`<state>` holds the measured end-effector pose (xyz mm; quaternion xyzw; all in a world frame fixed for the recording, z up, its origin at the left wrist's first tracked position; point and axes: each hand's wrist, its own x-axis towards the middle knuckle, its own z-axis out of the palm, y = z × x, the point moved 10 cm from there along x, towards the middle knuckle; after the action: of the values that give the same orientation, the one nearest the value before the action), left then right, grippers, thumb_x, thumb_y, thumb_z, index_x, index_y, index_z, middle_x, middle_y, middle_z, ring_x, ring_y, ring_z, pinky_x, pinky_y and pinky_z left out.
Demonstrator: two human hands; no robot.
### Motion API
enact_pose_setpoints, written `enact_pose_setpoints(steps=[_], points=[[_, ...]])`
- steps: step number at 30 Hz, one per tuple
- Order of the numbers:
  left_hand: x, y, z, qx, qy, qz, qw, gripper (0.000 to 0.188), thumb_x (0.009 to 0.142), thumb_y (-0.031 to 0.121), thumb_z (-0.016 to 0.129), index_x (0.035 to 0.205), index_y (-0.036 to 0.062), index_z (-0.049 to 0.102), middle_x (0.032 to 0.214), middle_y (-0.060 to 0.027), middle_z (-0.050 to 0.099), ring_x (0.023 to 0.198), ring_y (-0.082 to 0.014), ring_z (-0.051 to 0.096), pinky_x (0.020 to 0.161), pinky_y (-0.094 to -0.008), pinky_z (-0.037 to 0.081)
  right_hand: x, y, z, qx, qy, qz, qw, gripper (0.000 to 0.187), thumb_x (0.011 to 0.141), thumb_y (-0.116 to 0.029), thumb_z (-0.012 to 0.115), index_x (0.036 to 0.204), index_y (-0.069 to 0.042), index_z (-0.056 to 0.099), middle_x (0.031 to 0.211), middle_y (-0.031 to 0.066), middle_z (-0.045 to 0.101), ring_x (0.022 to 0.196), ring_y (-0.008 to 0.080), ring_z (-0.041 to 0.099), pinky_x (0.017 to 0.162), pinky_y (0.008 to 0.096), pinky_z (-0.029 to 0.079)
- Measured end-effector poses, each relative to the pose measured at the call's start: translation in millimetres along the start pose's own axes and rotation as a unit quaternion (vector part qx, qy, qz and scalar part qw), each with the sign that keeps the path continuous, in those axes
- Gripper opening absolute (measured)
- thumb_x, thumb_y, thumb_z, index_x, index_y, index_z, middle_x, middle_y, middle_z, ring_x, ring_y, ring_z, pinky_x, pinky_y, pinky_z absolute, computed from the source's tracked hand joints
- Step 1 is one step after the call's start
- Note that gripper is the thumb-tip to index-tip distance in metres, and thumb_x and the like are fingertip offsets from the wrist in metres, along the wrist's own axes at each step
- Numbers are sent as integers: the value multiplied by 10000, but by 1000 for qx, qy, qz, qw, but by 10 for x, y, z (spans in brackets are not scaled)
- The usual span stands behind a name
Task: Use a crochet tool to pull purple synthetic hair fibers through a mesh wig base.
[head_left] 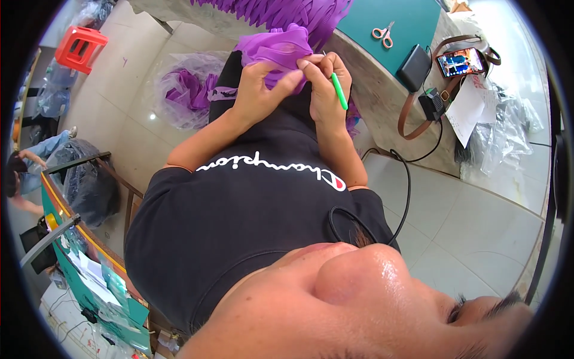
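Bunched purple fabric (278, 48), thin and slightly see-through, is gathered up over my lap near the table edge. My left hand (261, 90) is closed round its lower left side, thumb lying across the folds. At the fabric's right side my right hand (326, 81) pinches its edge between the fingertips. The same hand holds a slim tool with a bright green handle (339, 91), which sticks out below the fingers. Its thin tip is mostly hidden by my fingers, so the exact kind is unclear. My two hands nearly meet at the fabric.
Purple strips (287, 11) are heaped on the table ahead. On its green mat (382, 24) lie small scissors (383, 35). Further right are a black power bank (414, 67), a brown strap (408, 119) and a phone (460, 62). A plastic bag (173, 113) with purple fabric sits on the floor.
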<state>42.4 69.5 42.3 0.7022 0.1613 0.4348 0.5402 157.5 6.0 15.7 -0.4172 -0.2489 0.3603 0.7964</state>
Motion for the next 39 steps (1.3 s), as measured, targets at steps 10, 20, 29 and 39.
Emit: enact_pose_setpoints(steps=[10, 20, 29, 39], points=[[19, -281, -113, -110, 37, -107, 987, 213, 913, 150, 597, 996, -36, 658, 847, -22, 651, 757, -58, 558, 680, -199, 452, -77, -231, 55, -186, 8, -98, 978, 385, 794, 35, 679, 675, -94, 336, 835, 108, 665, 670, 36, 497, 606, 167, 392], [30, -302, -207, -210, 95, -134, 964, 224, 931, 136, 566, 1059, -34, 634, 919, -37, 655, 811, -83, 595, 724, -215, 470, 156, -533, -289, -236, -1, -219, 947, 578, 985, -498, 277, 785, -14, 523, 879, 143, 669, 804, 191, 582, 748, 306, 451], [73, -332, -107, -243, 25, -218, 945, 139, 876, 70, 616, 974, -28, 630, 932, -102, 671, 841, -157, 646, 778, -265, 492, 1425, -902, -1391, -818, 74, -261, 507, 259, 809, -190, 598, 956, 17, 647, 986, 193, 623, 928, 334, 605, 830, 389, 484], [59, -77, -317, -118, 48, -117, 985, 159, 804, -58, 629, 961, -34, 627, 916, -93, 659, 839, -132, 623, 790, -248, 480, 1653, -605, -1651, -823, 91, -27, 560, 340, 807, -292, 592, 862, 36, 660, 864, 242, 653, 848, 379, 643, 778, 443, 510]])
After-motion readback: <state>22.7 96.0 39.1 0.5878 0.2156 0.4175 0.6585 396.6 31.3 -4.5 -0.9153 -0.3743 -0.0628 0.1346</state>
